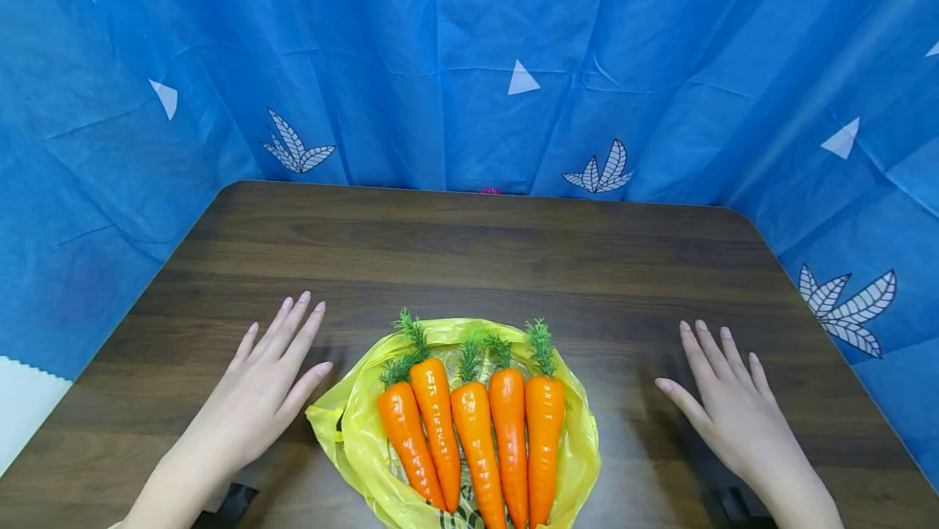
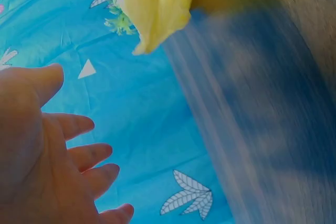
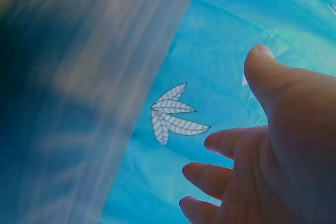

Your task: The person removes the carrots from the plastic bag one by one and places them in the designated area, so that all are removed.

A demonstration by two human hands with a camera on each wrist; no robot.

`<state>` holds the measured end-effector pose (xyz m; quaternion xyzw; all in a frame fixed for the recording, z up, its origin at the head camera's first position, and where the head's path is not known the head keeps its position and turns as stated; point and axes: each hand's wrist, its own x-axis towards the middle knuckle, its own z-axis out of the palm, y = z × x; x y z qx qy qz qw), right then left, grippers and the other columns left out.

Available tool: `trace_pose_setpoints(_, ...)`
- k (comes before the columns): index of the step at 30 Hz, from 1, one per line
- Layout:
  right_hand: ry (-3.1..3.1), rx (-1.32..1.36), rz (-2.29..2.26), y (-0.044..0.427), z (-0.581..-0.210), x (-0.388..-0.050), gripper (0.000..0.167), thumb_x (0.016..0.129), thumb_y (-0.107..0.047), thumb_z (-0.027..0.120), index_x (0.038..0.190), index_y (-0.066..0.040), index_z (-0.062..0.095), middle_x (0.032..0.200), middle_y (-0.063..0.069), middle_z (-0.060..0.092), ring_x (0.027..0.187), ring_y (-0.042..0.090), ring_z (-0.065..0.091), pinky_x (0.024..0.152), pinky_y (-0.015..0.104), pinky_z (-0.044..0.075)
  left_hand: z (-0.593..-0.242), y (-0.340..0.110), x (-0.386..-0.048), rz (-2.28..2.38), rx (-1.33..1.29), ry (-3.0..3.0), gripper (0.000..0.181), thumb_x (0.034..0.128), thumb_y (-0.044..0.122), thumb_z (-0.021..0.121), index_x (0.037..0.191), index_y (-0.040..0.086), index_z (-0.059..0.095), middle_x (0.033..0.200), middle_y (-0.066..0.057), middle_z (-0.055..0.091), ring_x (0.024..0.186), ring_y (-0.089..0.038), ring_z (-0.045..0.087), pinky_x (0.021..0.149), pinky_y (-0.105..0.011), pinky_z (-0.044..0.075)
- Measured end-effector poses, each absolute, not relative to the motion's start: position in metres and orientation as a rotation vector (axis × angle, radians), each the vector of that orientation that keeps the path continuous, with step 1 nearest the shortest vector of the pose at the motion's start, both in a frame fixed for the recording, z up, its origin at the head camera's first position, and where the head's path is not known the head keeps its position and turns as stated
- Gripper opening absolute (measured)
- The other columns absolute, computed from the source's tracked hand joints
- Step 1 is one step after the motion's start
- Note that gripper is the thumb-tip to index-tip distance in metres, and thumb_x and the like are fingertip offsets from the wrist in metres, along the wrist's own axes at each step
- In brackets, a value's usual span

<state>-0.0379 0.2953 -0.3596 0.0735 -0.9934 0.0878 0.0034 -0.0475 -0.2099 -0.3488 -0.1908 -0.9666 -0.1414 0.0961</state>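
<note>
Several orange carrots (image 1: 475, 447) with green feathery tops lie side by side in a yellow plastic bag (image 1: 579, 447), whose mouth is spread wide. Left of the bag, my left hand (image 1: 257, 390) is held with its fingers straight and nothing in them. The same hand (image 2: 47, 145) shows its palm side in the left wrist view, with a corner of the yellow bag (image 2: 163, 14) above it. My right hand (image 1: 741, 415) is well to the right of the bag, fingers extended and holding nothing; the right wrist view shows this hand (image 3: 273, 150) without the bag.
A dark wood-grain table (image 1: 469, 260) carries the bag. Blue curtain (image 1: 381, 64) with white triangles and leaf prints surrounds its back and sides. A white patch (image 1: 25, 407) shows at the left edge. Black wrist gear (image 1: 236, 503) shows below the left hand.
</note>
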Motion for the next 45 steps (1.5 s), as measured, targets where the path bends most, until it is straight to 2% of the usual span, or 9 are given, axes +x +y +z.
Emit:
trace_pose_setpoints(5, -3.102, 0.253, 0.327, 0.286, -0.351, -0.039, 0.080, 0.096, -0.046, 0.046, 0.149, -0.001, 0.007, 0.148, 0.031, 0.014, 0.136, 0.044, -0.001, 0.104, 0.058, -0.009, -0.349, -0.207, -0.047, -0.462, -0.582, -2.889, 0.069, 0.0937, 0.033, 0.056, 0.149, 0.007, 0.023, 0.152, -0.017, 0.019, 0.138, -0.032, 0.013, 0.109, -0.054, 0.008)
trace_pose_setpoints(8, -3.086, 0.267, 0.396, 0.278, -0.344, -0.040, 0.080, 0.095, -0.044, 0.049, 0.150, -0.003, 0.008, 0.148, 0.029, 0.017, 0.134, 0.046, 0.011, 0.104, 0.063, 0.007, -0.349, -0.205, -0.048, -0.535, -0.580, -2.934, 0.068, 0.0947, 0.035, 0.055, 0.149, 0.008, 0.024, 0.152, -0.016, 0.020, 0.137, -0.033, 0.017, 0.107, -0.056, 0.015)
trace_pose_setpoints(12, -3.084, 0.273, 0.490, 0.265, -0.335, -0.040, 0.081, 0.094, -0.044, 0.053, 0.151, -0.008, 0.008, 0.149, 0.025, 0.020, 0.128, 0.047, 0.026, 0.093, 0.068, 0.027, -0.352, -0.204, -0.050, -0.680, -0.580, -2.991, 0.067, 0.0957, 0.038, 0.052, 0.150, 0.011, 0.022, 0.152, -0.013, 0.019, 0.135, -0.035, 0.022, 0.101, -0.060, 0.025)
trace_pose_setpoints(18, -3.071, 0.298, 0.586, 0.252, -0.326, -0.039, 0.079, 0.094, -0.043, 0.054, 0.152, -0.014, 0.009, 0.147, 0.024, 0.026, 0.124, 0.047, 0.033, 0.088, 0.067, 0.034, -0.355, -0.203, -0.050, -0.887, -0.601, -3.024, 0.065, 0.0971, 0.040, 0.049, 0.151, 0.017, 0.019, 0.154, -0.008, 0.015, 0.133, -0.036, 0.026, 0.097, -0.060, 0.032)
trace_pose_setpoints(26, -2.978, 0.351, 0.725, 0.237, -0.324, -0.032, 0.071, 0.094, -0.036, 0.056, 0.151, -0.018, 0.018, 0.145, 0.019, 0.032, 0.123, 0.043, 0.038, 0.087, 0.065, 0.037, -0.360, -0.206, -0.050, -1.087, -0.692, -2.996, 0.064, 0.0954, 0.038, 0.053, 0.149, 0.015, 0.026, 0.150, -0.007, 0.026, 0.134, -0.030, 0.028, 0.099, -0.054, 0.033)
trace_pose_setpoints(30, -2.867, 0.444, 0.847, 0.227, -0.324, -0.030, 0.066, 0.093, -0.025, 0.061, 0.149, -0.017, 0.027, 0.142, 0.013, 0.041, 0.118, 0.035, 0.047, 0.085, 0.057, 0.044, -0.363, -0.207, -0.052, -1.151, -0.758, -2.970, 0.062, 0.0944, 0.034, 0.056, 0.147, 0.013, 0.032, 0.147, -0.007, 0.034, 0.130, -0.032, 0.034, 0.096, -0.055, 0.037)
trace_pose_setpoints(36, -2.706, 0.626, 1.071, 0.213, -0.327, -0.030, 0.061, 0.090, -0.007, 0.063, 0.143, -0.022, 0.039, 0.126, -0.001, 0.057, 0.104, 0.016, 0.058, 0.079, 0.036, 0.053, -0.367, -0.208, -0.055, -1.223, -0.805, -2.966, 0.057, 0.0949, 0.030, 0.056, 0.145, 0.013, 0.036, 0.142, -0.009, 0.041, 0.126, -0.031, 0.041, 0.093, -0.054, 0.040)
trace_pose_setpoints(40, -2.687, 0.726, 1.243, 0.206, -0.333, -0.030, 0.058, 0.090, -0.003, 0.061, 0.141, -0.021, 0.041, 0.116, -0.002, 0.062, 0.098, 0.012, 0.061, 0.078, 0.029, 0.053, -0.371, -0.209, -0.057, -1.311, -0.838, -2.948, 0.056, 0.0947, 0.028, 0.057, 0.144, 0.011, 0.037, 0.139, -0.009, 0.045, 0.119, -0.024, 0.049, 0.092, -0.044, 0.045)
trace_pose_setpoints(45, -2.792, 0.762, 1.279, 0.203, -0.340, -0.031, 0.050, 0.093, -0.011, 0.060, 0.139, -0.014, 0.043, 0.103, -0.003, 0.065, 0.087, 0.008, 0.062, 0.074, 0.029, 0.054, -0.378, -0.211, -0.060, -1.488, -0.919, -2.910, 0.062, 0.0919, 0.027, 0.062, 0.144, 0.008, 0.035, 0.135, -0.013, 0.048, 0.106, -0.014, 0.057, 0.085, -0.029, 0.050)
